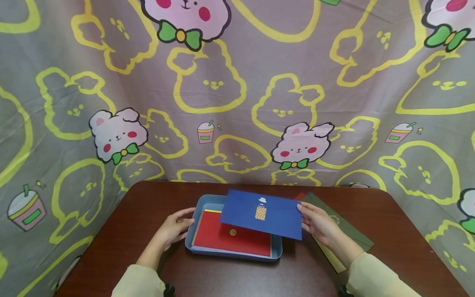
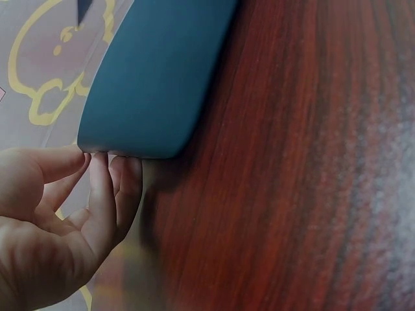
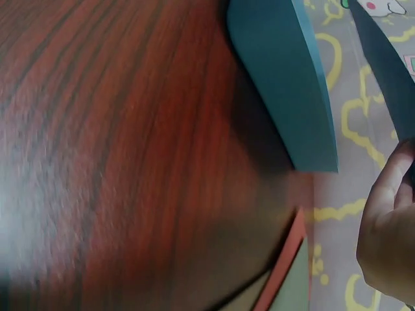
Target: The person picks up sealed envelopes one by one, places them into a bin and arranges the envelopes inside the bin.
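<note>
Right hand (image 1: 318, 222) is grasping a blue envelope (image 1: 262, 213) over the tray (image 1: 195, 231) on the worktop (image 1: 122, 231), while the left hand (image 1: 174, 228), fingers relaxed, is touching the tray's edge.

A tray (image 1: 193, 243) sits mid-bench (image 1: 148, 206) with envelopes (image 1: 230, 239) in it; another envelope (image 1: 259, 214) hangs above; more envelopes (image 1: 352, 235) lie right.

Both hands, left (image 1: 174, 229) and right (image 1: 319, 222), reach forward, fingers lightly curled.
</note>
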`<state>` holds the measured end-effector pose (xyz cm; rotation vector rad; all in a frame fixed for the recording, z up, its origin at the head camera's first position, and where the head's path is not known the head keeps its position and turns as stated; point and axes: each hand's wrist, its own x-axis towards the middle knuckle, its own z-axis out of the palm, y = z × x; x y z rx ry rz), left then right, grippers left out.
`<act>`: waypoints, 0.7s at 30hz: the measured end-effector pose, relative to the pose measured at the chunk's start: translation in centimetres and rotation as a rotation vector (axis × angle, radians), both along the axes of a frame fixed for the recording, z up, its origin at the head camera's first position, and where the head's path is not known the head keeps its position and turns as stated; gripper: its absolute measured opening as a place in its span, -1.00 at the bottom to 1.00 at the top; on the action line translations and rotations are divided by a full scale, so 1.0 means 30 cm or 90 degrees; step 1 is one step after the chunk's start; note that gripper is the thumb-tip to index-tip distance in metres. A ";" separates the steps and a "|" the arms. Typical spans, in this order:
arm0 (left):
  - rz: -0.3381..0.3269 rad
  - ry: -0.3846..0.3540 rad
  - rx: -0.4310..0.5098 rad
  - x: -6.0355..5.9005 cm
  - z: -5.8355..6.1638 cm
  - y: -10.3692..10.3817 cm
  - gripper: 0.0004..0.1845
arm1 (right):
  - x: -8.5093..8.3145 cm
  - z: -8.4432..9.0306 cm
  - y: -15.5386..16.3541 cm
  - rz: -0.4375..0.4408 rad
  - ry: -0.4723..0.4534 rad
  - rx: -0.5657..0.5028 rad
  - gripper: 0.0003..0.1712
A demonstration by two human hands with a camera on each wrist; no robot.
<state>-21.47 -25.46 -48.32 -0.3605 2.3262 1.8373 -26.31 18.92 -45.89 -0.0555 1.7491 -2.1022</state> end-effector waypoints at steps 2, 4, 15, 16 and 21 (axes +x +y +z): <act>0.002 0.000 0.000 0.000 0.000 0.001 -0.51 | 0.002 -0.009 -0.016 0.005 0.000 0.023 -0.48; 0.005 0.000 0.000 0.001 0.000 0.002 -0.51 | 0.004 -0.017 -0.032 0.009 -0.004 0.038 -0.37; 0.008 -0.006 0.009 0.003 -0.003 0.002 -0.51 | 0.002 -0.017 -0.098 0.018 -0.001 0.056 -0.34; 0.004 -0.005 0.008 0.003 -0.002 0.002 -0.51 | 0.002 -0.014 -0.106 0.017 -0.002 0.060 -0.34; 0.002 -0.003 0.010 0.002 0.002 0.002 -0.51 | 0.005 -0.008 -0.138 0.025 0.006 0.069 -0.40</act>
